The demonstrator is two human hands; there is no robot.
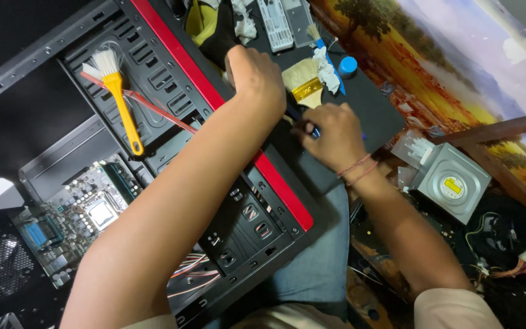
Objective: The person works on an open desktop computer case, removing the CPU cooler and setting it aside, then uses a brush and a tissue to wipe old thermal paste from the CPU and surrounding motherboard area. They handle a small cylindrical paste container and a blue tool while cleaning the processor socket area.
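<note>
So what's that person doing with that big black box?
A person is leaning over an open computer case with a red edge. The left hand rests on the front of the case, and the right hand grips a small dark tool beside it. A yellow brush lies inside the case, above the circuit board. A silver disc drive sits to the right.

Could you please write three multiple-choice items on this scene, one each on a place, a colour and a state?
1. Where does the yellow brush lie?
A. inside the open case
B. on the drive
C. on the painting

2. What colour is the case's long trim strip?
A. green
B. red
C. white

3. How is the right hand?
A. open and flat
B. out of view
C. closed on a dark tool

Answers: 1 A, the brush rests on the case's inner panel. 2 B, the strip is red. 3 C, the fingers wrap the tool; the left hand rests beside it on the case edge.
</note>
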